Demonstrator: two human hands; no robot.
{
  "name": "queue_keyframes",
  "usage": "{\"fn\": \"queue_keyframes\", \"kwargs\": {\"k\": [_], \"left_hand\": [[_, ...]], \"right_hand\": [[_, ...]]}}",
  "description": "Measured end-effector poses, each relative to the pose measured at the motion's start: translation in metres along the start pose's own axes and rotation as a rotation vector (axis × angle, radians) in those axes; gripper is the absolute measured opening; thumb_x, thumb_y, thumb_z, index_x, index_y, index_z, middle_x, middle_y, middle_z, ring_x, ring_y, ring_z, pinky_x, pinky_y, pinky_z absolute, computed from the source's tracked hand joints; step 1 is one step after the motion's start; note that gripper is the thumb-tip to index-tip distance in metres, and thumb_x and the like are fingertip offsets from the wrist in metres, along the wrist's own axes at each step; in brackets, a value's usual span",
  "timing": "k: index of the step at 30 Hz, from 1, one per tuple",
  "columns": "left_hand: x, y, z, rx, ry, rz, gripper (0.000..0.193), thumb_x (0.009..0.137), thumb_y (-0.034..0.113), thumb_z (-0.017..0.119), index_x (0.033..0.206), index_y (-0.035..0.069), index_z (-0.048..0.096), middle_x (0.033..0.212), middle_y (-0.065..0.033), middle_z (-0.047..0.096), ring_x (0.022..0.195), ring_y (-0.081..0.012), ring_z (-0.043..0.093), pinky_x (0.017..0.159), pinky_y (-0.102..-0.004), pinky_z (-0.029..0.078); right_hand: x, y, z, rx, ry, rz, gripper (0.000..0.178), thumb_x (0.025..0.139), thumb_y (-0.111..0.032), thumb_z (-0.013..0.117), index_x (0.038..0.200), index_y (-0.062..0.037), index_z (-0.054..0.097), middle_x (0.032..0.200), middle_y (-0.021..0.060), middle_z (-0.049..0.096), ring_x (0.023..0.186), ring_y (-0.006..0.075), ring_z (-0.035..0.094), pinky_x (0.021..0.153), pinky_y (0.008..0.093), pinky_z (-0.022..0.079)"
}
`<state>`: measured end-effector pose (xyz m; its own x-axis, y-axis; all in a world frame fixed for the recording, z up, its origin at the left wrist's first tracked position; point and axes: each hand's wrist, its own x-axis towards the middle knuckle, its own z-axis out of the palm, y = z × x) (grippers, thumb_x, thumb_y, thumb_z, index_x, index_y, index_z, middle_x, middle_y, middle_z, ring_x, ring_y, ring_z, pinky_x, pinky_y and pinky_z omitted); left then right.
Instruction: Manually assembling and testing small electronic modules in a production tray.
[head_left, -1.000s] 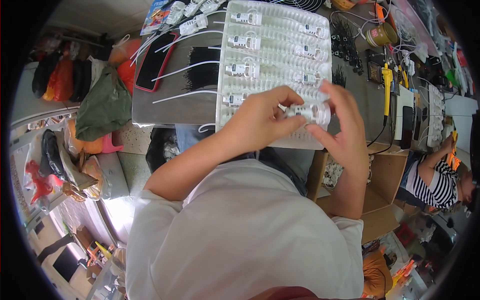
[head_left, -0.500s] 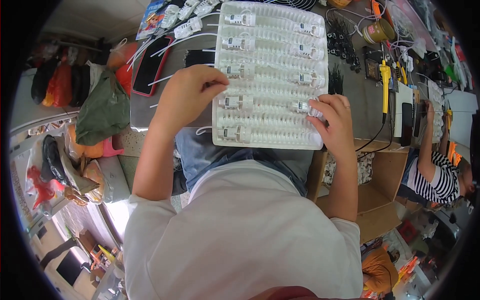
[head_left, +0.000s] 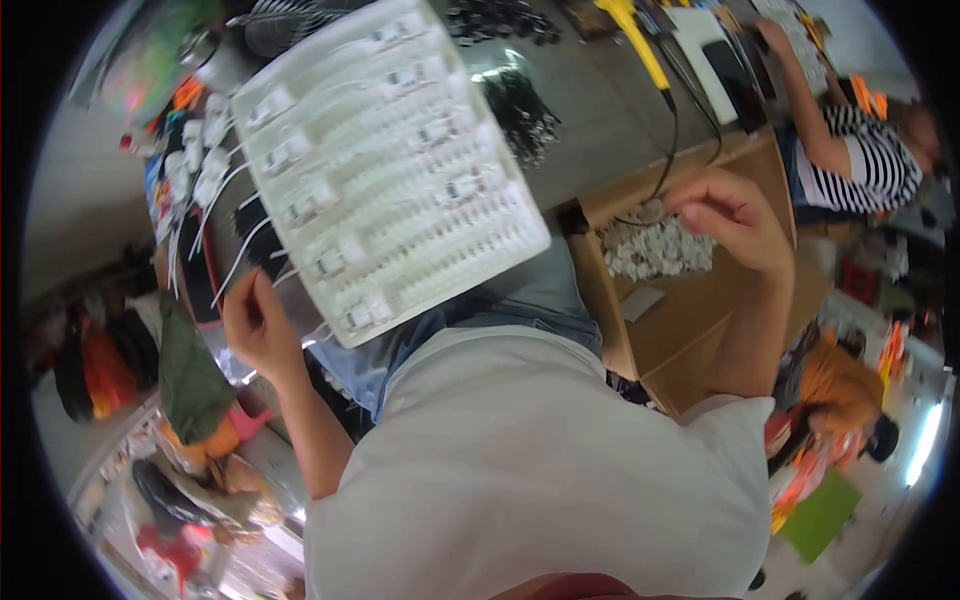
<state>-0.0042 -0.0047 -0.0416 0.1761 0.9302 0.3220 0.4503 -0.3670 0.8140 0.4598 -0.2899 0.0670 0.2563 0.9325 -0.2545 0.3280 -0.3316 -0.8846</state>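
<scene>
A white ribbed plastic tray point(head_left: 400, 180) lies tilted across the table edge and over my lap. Clear-and-white connector housings point(head_left: 437, 130) sit in two columns in its grooves. My left hand point(head_left: 258, 325) is off the tray's left side, close to white cable point(head_left: 232, 265) ends; its fingers are bent and blurred, and whether they grip anything is unclear. Above a cardboard box to the right hovers my right hand point(head_left: 735, 220), with fingers loosely curled, a gap to the thumb, and nothing visible between. Small white parts point(head_left: 655, 245) are heaped in the box under it.
The open cardboard box point(head_left: 720, 330) stands right of my lap. Black leads point(head_left: 520, 115) lie beside the tray on the grey table point(head_left: 590, 110). A yellow-handled tool point(head_left: 638, 42) and a black phone point(head_left: 733, 85) lie farther right. Another person in a striped shirt point(head_left: 865, 165) works there.
My right hand has let go of a connector housing in the tray and moved right, over the box. My left hand has left the tray's edge, moving left and nearer. The view has turned.
</scene>
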Motion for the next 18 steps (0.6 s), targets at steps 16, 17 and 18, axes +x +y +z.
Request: {"fn": "queue_keyframes", "kwargs": {"k": [16,17,18], "left_hand": [[-0.024,-0.031,0.012,-0.118,0.221,-0.153,0.018,0.106,0.016,0.057,0.110,0.001,0.067,0.072,0.0074,0.047,0.060,-0.0008,0.037,0.052,-0.0189,0.027],[-0.023,-0.036,0.015,-0.107,0.229,-0.154,0.019,0.105,0.016,0.058,0.112,0.001,0.066,0.075,0.0070,0.051,0.062,-0.0010,0.039,0.053,-0.0188,0.029],[-0.021,-0.029,0.025,-0.121,0.232,-0.163,0.019,0.105,0.015,0.058,0.112,0.000,0.067,0.077,0.0069,0.053,0.063,-0.0009,0.040,0.054,-0.0189,0.030]], "right_hand": [[-0.044,0.486,0.149,-0.779,0.244,0.853,0.048,0.090,-0.013,0.059,0.135,0.0003,0.050,0.124,0.0347,0.057,0.109,0.0479,0.063,0.092,0.0515,0.054],[-0.048,0.493,0.141,-0.770,0.273,0.850,0.043,0.091,-0.013,0.058,0.131,-0.0009,0.053,0.123,0.0315,0.059,0.109,0.0461,0.064,0.092,0.0516,0.054],[-0.059,0.500,0.134,-0.759,0.306,0.854,0.038,0.092,-0.013,0.057,0.128,-0.0022,0.057,0.122,0.0283,0.062,0.108,0.0442,0.065,0.092,0.0516,0.054]]}}
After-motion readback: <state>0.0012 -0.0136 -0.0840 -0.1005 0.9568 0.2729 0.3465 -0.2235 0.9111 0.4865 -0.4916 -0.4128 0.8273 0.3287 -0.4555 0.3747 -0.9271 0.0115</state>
